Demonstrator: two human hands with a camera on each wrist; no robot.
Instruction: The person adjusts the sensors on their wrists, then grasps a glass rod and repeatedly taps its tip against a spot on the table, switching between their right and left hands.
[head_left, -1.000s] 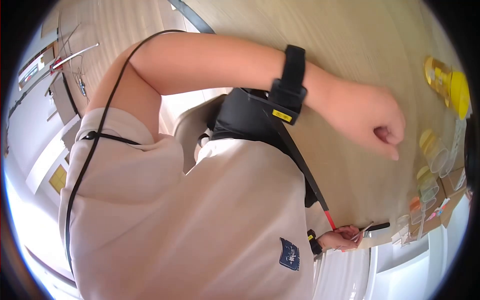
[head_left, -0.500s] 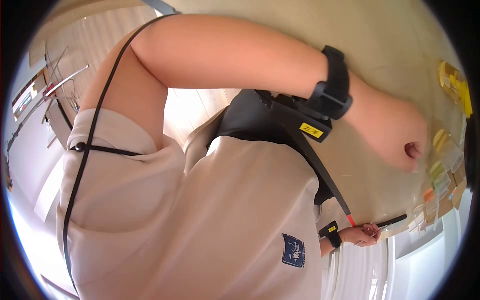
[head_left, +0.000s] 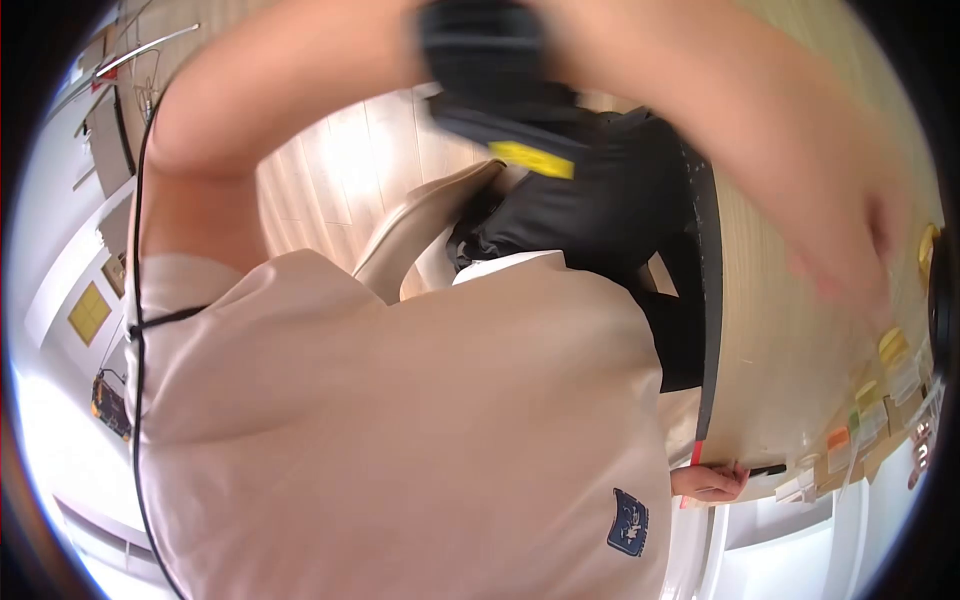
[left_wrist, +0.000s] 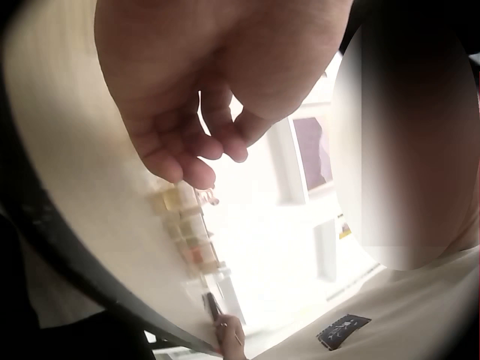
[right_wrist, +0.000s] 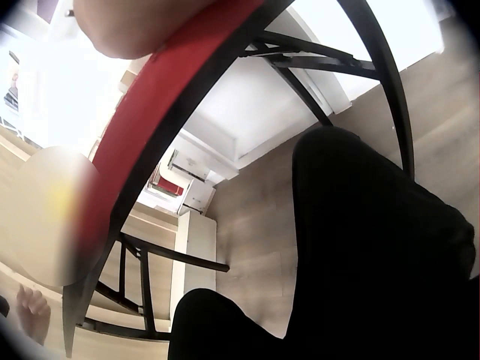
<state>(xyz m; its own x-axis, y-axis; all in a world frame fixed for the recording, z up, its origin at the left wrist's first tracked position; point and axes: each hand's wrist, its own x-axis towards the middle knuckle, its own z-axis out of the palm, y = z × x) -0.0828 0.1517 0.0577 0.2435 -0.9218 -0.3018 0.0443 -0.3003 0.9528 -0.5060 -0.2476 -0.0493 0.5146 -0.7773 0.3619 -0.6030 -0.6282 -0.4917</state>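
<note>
My left hand is blurred in the head view, raised over the wooden table. In the left wrist view its fingers hang loosely bent, with nothing between them. At the table's red-marked end rests my right hand, its fingers curled. A short black bar reaches out from these fingers along the tabletop. A thin stick crosses the right hand in the left wrist view. Only the heel of the right hand shows large in the right wrist view, above the red edge.
Several clear containers with yellow, green and orange parts line the far side of the table. A black strip runs along the near table edge. Black-trousered legs and dark metal table supports occupy the space below. A beige chair stands behind.
The left forearm has swung up and nearer the head camera, and its hand has blurred. The head view has shifted, baring more table edge and legs. The right hand stays by the table's red end.
</note>
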